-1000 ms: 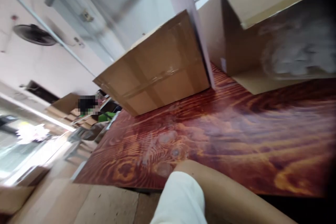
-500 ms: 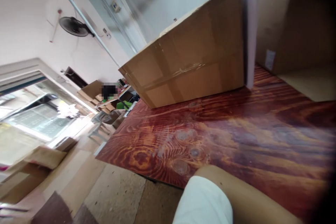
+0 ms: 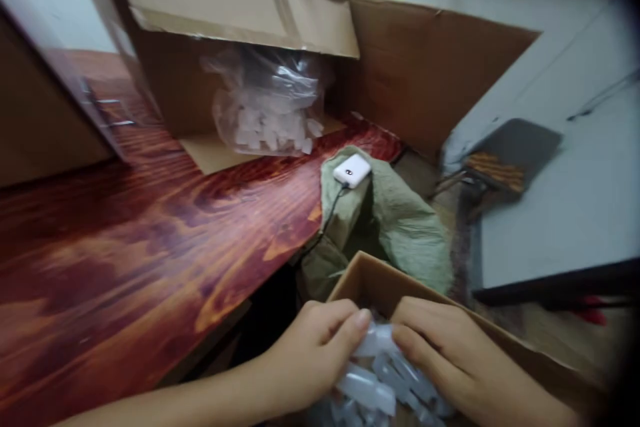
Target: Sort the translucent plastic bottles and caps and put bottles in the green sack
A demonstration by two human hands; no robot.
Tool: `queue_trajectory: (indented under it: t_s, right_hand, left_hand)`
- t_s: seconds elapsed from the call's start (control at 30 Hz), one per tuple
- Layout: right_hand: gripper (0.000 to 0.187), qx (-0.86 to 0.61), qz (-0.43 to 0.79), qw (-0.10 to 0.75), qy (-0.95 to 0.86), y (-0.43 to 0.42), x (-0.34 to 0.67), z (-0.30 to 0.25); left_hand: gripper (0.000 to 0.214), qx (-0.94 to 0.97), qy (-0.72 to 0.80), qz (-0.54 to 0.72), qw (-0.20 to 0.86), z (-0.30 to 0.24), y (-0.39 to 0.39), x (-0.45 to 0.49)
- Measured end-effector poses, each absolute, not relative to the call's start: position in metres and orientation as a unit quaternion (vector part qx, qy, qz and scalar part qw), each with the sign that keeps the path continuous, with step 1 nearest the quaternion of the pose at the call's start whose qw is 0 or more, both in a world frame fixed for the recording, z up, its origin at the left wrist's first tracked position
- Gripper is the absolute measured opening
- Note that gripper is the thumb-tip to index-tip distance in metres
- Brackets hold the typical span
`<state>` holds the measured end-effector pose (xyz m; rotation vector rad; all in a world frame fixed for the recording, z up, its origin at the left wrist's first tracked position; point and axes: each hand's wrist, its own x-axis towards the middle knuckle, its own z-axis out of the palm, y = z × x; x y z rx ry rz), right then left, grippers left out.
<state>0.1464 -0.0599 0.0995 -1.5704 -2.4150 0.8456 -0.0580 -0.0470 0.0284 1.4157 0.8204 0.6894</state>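
Observation:
Both of my hands reach into a small open cardboard box [image 3: 365, 275] at the bottom of the view. My left hand [image 3: 313, 347] has its fingers curled over a heap of small clear plastic pieces [image 3: 380, 380] inside it. My right hand [image 3: 450, 353] lies on the same heap from the right, fingers bent and pressing on the pieces. The lower part of the heap runs out of the picture.
A red-brown wooden table [image 3: 125, 240] fills the left. On its far end lies a large open carton [image 3: 240, 27] with a clear bag of white pieces [image 3: 270, 107]. A white charger [image 3: 353, 170] rests on green cloth [image 3: 400, 220]. A grey table [image 3: 565, 213] stands right.
The view has swung from the room and the table's left end round to the right and down. Both hands, unseen before, are now in the small box on the plastic pieces.

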Motion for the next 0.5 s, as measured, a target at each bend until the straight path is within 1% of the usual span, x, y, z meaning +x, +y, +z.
queue_trajectory:
  t_s: [0.03,0.07,0.13,0.17,0.23,0.27,0.33,0.37,0.43,0.47,0.5]
  right_hand:
    - [0.024,-0.532,0.294,0.062,-0.792,-0.06,0.145,0.103]
    - [0.018,-0.534,0.304,0.049,-0.787,-0.059,0.144,0.105]
    - [0.027,-0.529,0.306,0.045,-0.79,-0.059,0.14,0.107]
    - [0.027,-0.523,0.307,0.042,-0.794,-0.06,0.138,0.107]
    - [0.013,-0.525,0.326,0.052,-0.785,-0.062,0.134,0.103]
    - [0.016,-0.535,0.355,0.065,-0.764,-0.062,0.131,0.099]
    - [0.037,-0.565,0.458,0.078,-0.682,-0.062,0.126,0.088]
    - [0.049,-0.583,0.516,0.072,-0.623,-0.061,0.123,0.082]
    - [0.065,-0.61,0.606,0.04,-0.509,-0.058,0.118,0.073]
    - [0.07,-0.612,0.627,0.026,-0.482,-0.056,0.117,0.071]
    - [0.073,-0.609,0.623,0.028,-0.49,-0.054,0.117,0.072]
  left_hand:
    - [0.047,0.618,0.353,0.298,0.636,0.027,-0.047,-0.059]
    - [0.048,0.616,0.346,0.296,0.643,0.026,-0.047,-0.058]
    - [0.05,0.602,0.342,0.292,0.66,0.026,-0.049,-0.056]
    - [0.05,0.594,0.343,0.287,0.669,0.026,-0.05,-0.055]
    - [0.05,0.592,0.355,0.279,0.668,0.026,-0.051,-0.053]
    - [0.05,0.603,0.362,0.279,0.654,0.026,-0.051,-0.053]
    - [0.046,0.647,0.359,0.281,0.611,0.025,-0.051,-0.055]
    - [0.044,0.673,0.349,0.28,0.589,0.025,-0.051,-0.057]
    - [0.041,0.71,0.328,0.27,0.561,0.025,-0.051,-0.059]
    - [0.041,0.719,0.326,0.267,0.553,0.026,-0.052,-0.06]
    - [0.041,0.72,0.331,0.269,0.547,0.026,-0.052,-0.061]
